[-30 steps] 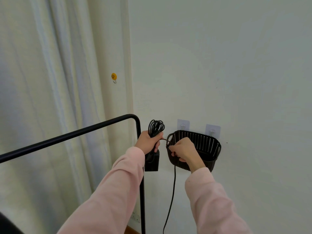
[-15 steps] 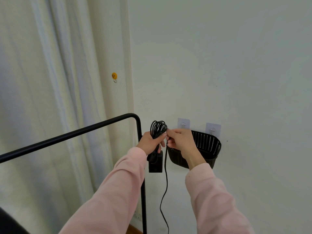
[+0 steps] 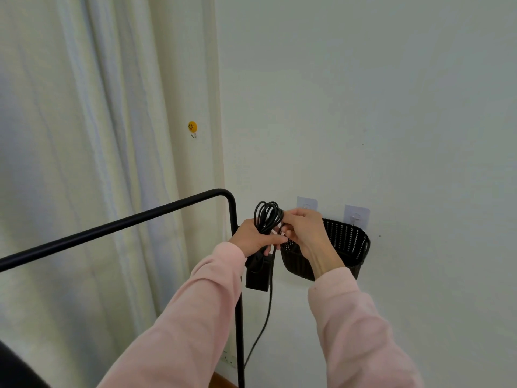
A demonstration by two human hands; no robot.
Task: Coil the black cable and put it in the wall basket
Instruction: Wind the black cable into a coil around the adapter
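Observation:
My left hand (image 3: 251,238) grips a bundle of black cable (image 3: 267,217) whose loops stick up above the fist. A black power brick (image 3: 258,275) hangs below that hand, and a loose strand of the cable trails down toward the floor. My right hand (image 3: 302,231) pinches the cable right beside the loops, in front of the basket's left rim. The dark woven wall basket (image 3: 349,242) hangs on two clear adhesive hooks (image 3: 356,215), just right of both hands. I cannot see what lies inside it.
A black metal rack rail (image 3: 117,228) runs from the left and bends down into a post (image 3: 239,331) directly left of my hands. Pale curtains (image 3: 84,163) hang behind it. A small yellow hook (image 3: 192,127) sits on the wall above. A socket strip (image 3: 229,359) shows low down.
My right hand rose from the basket's front rim to the top of the coil, carrying another length of cable up. The hanging strand swung left and became shorter.

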